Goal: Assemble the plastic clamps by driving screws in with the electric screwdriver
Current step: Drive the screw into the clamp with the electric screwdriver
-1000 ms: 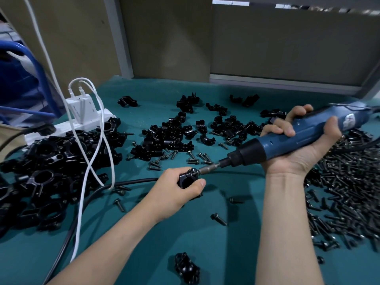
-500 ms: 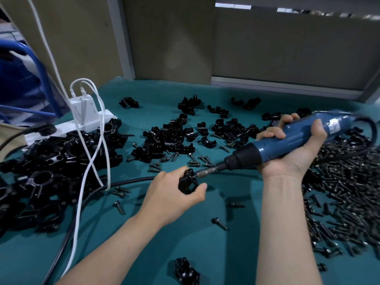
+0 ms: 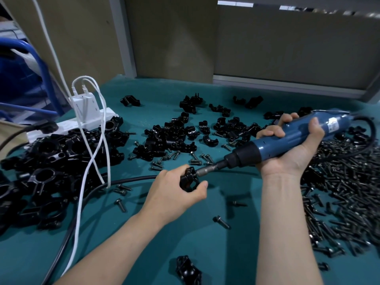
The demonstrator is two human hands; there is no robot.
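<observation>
The left grip (image 3: 174,192) is clenched round a black clamp (image 3: 188,177), held just above the teal bench (image 3: 144,254) near its middle. The right grip (image 3: 292,151) is wrapped round the blue screwdriver (image 3: 296,131), which slants down to the left; its bit (image 3: 205,171) meets the clamp's upper side. A heap of screws (image 3: 345,192) lies at the right, under the right grip. Clamp halves (image 3: 170,136) are scattered behind the clamp, with a larger pile of clamps (image 3: 47,161) at the left, beside a white power strip (image 3: 67,126). White cables (image 3: 90,161) hang over that pile. One more clamp (image 3: 188,270) lies at the near edge, and a loose screw (image 3: 221,222) lies between the forearms.
</observation>
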